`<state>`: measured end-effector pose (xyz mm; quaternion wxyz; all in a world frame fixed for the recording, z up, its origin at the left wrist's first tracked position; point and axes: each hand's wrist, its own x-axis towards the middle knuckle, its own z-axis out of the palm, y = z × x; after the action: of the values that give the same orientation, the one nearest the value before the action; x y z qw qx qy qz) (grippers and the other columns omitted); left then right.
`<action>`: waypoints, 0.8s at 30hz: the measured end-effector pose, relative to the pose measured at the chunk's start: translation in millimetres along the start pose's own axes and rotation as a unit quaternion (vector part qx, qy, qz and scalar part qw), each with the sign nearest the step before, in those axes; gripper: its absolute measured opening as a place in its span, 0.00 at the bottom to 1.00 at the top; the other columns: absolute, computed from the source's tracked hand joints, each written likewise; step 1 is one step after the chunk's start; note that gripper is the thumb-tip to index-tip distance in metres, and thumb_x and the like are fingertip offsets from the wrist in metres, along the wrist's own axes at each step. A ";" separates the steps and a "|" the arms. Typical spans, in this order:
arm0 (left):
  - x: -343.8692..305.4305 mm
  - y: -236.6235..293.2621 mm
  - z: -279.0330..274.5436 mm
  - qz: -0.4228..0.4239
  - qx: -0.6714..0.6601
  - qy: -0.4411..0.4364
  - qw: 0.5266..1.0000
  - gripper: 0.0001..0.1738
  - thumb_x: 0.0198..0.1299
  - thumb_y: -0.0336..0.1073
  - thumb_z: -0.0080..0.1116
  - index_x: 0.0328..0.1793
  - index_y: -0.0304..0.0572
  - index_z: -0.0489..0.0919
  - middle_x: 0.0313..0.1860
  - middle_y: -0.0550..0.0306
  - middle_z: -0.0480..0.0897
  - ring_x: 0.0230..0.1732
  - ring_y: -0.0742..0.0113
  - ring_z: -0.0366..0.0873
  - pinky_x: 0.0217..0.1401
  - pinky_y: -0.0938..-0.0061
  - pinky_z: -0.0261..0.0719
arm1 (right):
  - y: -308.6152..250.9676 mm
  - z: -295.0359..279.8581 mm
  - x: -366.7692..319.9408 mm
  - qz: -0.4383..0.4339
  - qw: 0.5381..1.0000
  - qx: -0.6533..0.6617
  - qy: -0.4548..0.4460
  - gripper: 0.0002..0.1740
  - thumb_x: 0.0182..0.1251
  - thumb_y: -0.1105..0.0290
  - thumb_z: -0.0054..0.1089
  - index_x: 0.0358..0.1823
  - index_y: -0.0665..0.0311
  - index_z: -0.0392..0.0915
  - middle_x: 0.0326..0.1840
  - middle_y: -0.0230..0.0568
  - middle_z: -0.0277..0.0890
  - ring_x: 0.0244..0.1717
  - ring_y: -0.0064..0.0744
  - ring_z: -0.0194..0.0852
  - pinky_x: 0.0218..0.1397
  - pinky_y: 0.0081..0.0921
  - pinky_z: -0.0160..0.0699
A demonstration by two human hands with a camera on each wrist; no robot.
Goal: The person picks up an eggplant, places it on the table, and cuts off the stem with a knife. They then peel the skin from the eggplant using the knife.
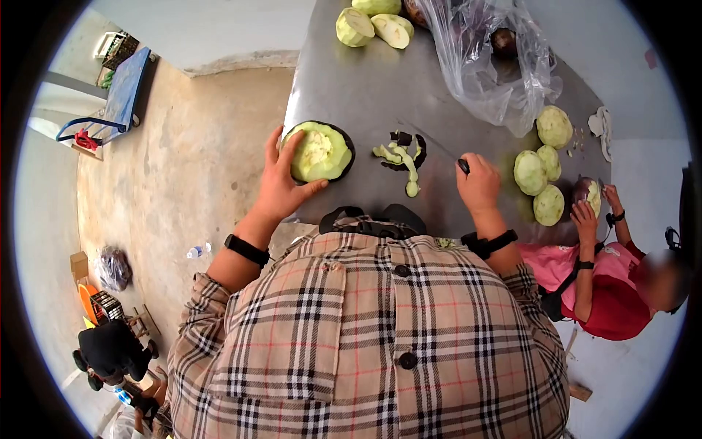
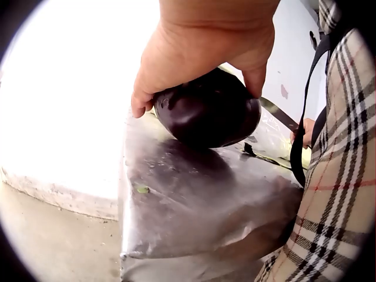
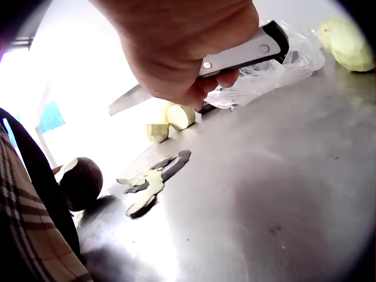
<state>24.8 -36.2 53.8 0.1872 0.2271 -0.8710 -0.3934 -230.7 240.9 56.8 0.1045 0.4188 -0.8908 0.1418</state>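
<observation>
My left hand grips a large, round dark-purple eggplant at the table's left edge, fingers over its far side and thumb at its near side. The upturned end is pared to pale green flesh, while the left wrist view shows glossy dark skin lower down. In my right hand is a knife, its pale riveted handle wrapped by the fingers and its blade pointing away over the table. Between the hands lie curled strips of dark peel.
Peeled eggplants stand at the right, with more peeled pieces at the far end. A clear plastic bag holds dark eggplants. Another person works at the right on a part-peeled eggplant. A blue trolley stands on the floor.
</observation>
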 end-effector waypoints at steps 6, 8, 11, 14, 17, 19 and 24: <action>-8.2 7.8 4.3 -0.009 0.063 0.056 0.996 0.53 0.35 0.47 0.78 0.70 0.47 0.63 0.73 0.41 0.51 0.68 0.38 0.60 0.65 0.55 0.69 | -26.1 -11.2 4.7 0.068 0.981 0.158 -0.094 0.14 0.51 0.69 0.66 0.36 0.65 0.72 0.33 0.46 0.78 0.37 0.52 0.76 0.38 0.40 0.75; -10.2 8.6 8.1 -0.003 0.090 0.072 0.993 0.54 0.34 0.49 0.78 0.70 0.47 0.63 0.73 0.40 0.51 0.69 0.38 0.59 0.65 0.54 0.69 | -37.8 -17.0 6.1 0.056 0.974 0.191 -0.107 0.14 0.53 0.68 0.65 0.38 0.64 0.73 0.34 0.46 0.78 0.37 0.52 0.76 0.38 0.39 0.75; -9.1 13.3 12.4 -0.032 0.104 0.083 0.991 0.56 0.34 0.53 0.78 0.71 0.46 0.62 0.71 0.40 0.54 0.68 0.38 0.59 0.66 0.54 0.67 | -52.8 -21.0 10.0 0.031 0.954 0.270 -0.129 0.14 0.56 0.67 0.62 0.42 0.64 0.73 0.36 0.46 0.78 0.38 0.50 0.77 0.40 0.37 0.75; -5.6 11.3 10.9 -0.067 0.089 0.067 0.992 0.57 0.33 0.56 0.77 0.70 0.45 0.63 0.70 0.41 0.56 0.66 0.39 0.61 0.66 0.56 0.66 | -61.0 -16.9 11.5 0.011 0.943 0.304 -0.138 0.15 0.60 0.66 0.60 0.46 0.63 0.73 0.37 0.46 0.79 0.38 0.48 0.78 0.41 0.36 0.75; -2.5 -1.0 8.1 -0.015 0.114 0.060 0.992 0.58 0.33 0.57 0.77 0.70 0.42 0.62 0.67 0.42 0.60 0.65 0.42 0.63 0.66 0.57 0.66 | -67.9 -14.4 12.3 0.026 0.928 0.341 -0.147 0.16 0.63 0.63 0.59 0.48 0.62 0.72 0.36 0.47 0.79 0.37 0.48 0.78 0.40 0.37 0.75; 0.9 -6.9 5.5 -0.006 0.070 0.072 0.995 0.57 0.34 0.57 0.76 0.70 0.41 0.63 0.66 0.42 0.62 0.65 0.43 0.62 0.66 0.57 0.65 | -70.5 -10.5 11.6 0.048 0.914 0.360 -0.181 0.16 0.64 0.62 0.58 0.48 0.63 0.72 0.35 0.49 0.79 0.36 0.50 0.78 0.39 0.38 0.74; 5.3 -6.7 -1.5 0.004 0.074 0.099 0.992 0.50 0.41 0.52 0.75 0.68 0.37 0.66 0.67 0.39 0.65 0.66 0.44 0.64 0.66 0.60 0.66 | -87.7 -0.7 11.7 -0.005 0.915 0.338 -0.223 0.16 0.64 0.59 0.57 0.44 0.64 0.72 0.34 0.53 0.78 0.35 0.56 0.76 0.37 0.42 0.73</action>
<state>22.7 -44.0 50.3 0.2565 0.2744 -0.8759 -0.3030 -169.9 179.3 75.4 -0.2433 0.4548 -0.7877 0.3368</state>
